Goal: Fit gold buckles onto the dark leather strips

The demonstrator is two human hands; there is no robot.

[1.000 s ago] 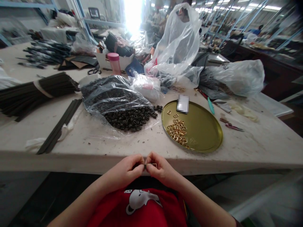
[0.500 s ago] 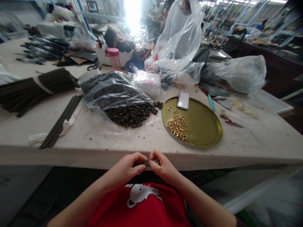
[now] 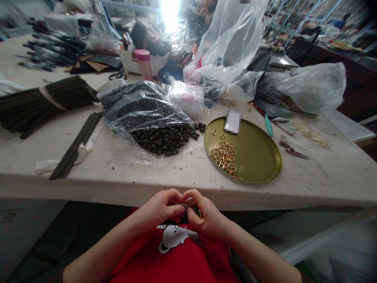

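Both hands meet fingertip to fingertip just off the table's front edge, above the red apron. My left hand (image 3: 166, 206) is closed, pinching the end of a small dark strip that is mostly hidden by the fingers. My right hand (image 3: 202, 208) is closed around the other side, with a gold buckle (image 3: 200, 214) showing at its fingers. Beyond the hands lies a round gold tray (image 3: 256, 157) with a heap of gold buckles (image 3: 224, 158) on its left part. Left of it, many small dark loops (image 3: 165, 139) spill from a clear plastic bag (image 3: 141, 104).
Bundled dark strips (image 3: 44, 98) lie at the left, with a few loose dark strips (image 3: 78, 145) nearer. Behind stand a pink-lidded jar (image 3: 143, 65) and black scissors (image 3: 117, 74). Right of the tray are a teal tool (image 3: 268, 125), red-handled snips (image 3: 297, 153) and a filled plastic bag (image 3: 312, 88).
Both hands have moved slightly down toward the apron, and the fingertips now arch together over the dark piece. The camera view has shifted a little.
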